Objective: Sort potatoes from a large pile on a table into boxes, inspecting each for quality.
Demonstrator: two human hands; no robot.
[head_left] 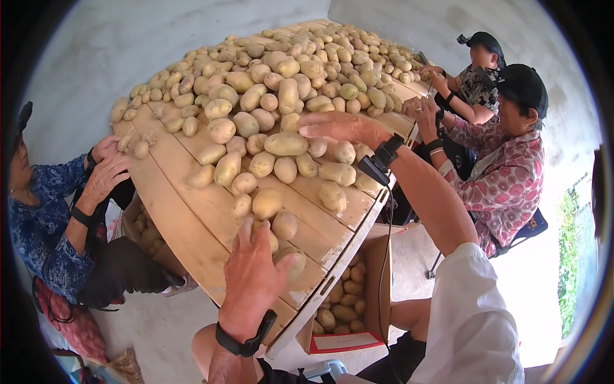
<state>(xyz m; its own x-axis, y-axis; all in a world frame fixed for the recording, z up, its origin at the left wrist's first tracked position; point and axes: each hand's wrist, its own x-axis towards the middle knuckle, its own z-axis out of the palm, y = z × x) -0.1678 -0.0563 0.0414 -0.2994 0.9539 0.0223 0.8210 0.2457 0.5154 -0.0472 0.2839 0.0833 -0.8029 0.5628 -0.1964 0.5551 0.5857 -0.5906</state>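
Note:
A large heap of potatoes (pixel 288 95) covers most of the wooden table (pixel 185 198), thinning out toward the front edge. My left hand (pixel 257 274) is at the near edge, fingers spread behind a few potatoes, among them a yellowish potato (pixel 267 204) just beyond the fingertips. One potato (pixel 291 264) lies beside the thumb, partly hidden by it. My right hand (pixel 345 128) stretches across the heap with its fingers extended, beside a long potato (pixel 286 144). Neither hand grips anything. A dark band with a device is on each wrist.
Below the table's front edge stands a cardboard box (pixel 378 269) holding potatoes. A thin black cable (pixel 382 275) hangs from my right wrist. One person (pixel 48 211) sits at the left, another (pixel 505 166) at the right, with a third (pixel 480 83) beyond. A red mesh sack (pixel 73 323) lies lower left.

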